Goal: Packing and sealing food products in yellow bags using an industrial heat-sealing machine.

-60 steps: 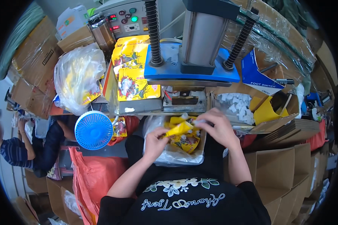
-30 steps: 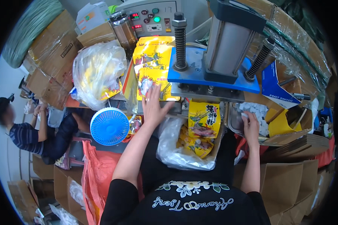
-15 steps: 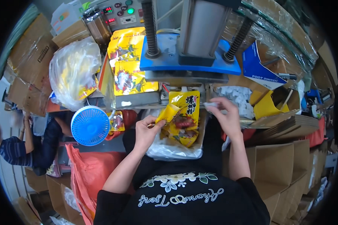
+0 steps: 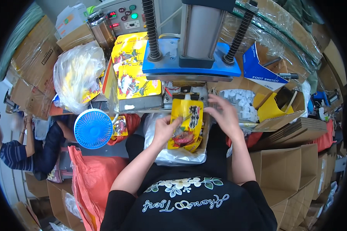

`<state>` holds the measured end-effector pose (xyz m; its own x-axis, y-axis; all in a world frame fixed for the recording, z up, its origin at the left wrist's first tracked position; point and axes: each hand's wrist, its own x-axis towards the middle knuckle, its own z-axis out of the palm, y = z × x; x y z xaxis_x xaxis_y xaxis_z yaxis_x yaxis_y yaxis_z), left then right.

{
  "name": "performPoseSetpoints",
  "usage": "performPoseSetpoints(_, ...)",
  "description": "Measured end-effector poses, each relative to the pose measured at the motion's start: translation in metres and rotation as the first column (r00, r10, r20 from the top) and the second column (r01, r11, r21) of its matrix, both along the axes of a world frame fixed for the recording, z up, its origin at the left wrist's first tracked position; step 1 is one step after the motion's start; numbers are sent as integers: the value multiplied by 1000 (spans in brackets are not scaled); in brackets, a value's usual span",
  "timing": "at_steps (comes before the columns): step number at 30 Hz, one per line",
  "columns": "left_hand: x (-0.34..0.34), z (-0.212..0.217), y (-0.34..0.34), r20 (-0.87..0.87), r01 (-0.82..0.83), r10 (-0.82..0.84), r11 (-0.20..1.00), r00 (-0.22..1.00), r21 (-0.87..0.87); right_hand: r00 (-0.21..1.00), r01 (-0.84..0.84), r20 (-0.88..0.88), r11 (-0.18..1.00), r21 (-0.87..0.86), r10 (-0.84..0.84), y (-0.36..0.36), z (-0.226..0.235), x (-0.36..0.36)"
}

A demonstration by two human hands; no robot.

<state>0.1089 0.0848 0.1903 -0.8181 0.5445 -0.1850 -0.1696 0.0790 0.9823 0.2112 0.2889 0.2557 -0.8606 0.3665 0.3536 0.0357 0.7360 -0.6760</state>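
Observation:
Over my lap I have a yellow printed pouch [image 4: 187,125], with a white spout [image 4: 187,97] standing at its top edge. My left hand [image 4: 166,130] is closed on the pouch's left side, thumb across its front. Just right of the pouch's upper edge is my right hand [image 4: 224,117], fingers apart and nothing seen between them. Another yellow pouch shows partly beneath the held one, in a container lined with clear plastic [image 4: 177,158]. Directly ahead stands a press with a blue plate [image 4: 192,69]; its lower jaw lies just beyond the spout.
Stacked yellow pouches [image 4: 138,82] lie left of the press, beside a plastic-wrapped bundle [image 4: 78,73]. A blue fan [image 4: 93,128] is at my left. White spouts [image 4: 239,104] fill a tray at right, near a blue-and-white box [image 4: 263,69]. Another person [image 4: 19,152] sits far left.
The white piece has gone from my right fingers to the pouch's top, and those fingers have spread. My left hand has moved right and now grips the pouch, which lies flat-faced.

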Motion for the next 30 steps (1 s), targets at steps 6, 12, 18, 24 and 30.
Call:
performPoseSetpoints(6,-20,9,33,462,-190,58,951,885,243,852,443,138,837,323,-504,64,-1,49)
performPoseSetpoints(12,-32,5,26,397,-138,37,964,917,228,822,428,152,772,470,-548,80,-31,44)
performPoseSetpoints(18,-100,19,-22,-918,-436,44,888,395,-145,893,327,153,842,429,-424,69,-44,15)
performPoseSetpoints(24,-63,-13,-69,-898,-456,-193,808,395,-374,913,269,150,835,479,-380,80,-42,16)
performPoseSetpoints(30,-85,-7,-72,-941,-558,46,815,334,-158,930,360,-17,903,234,-366,90,-49,19)
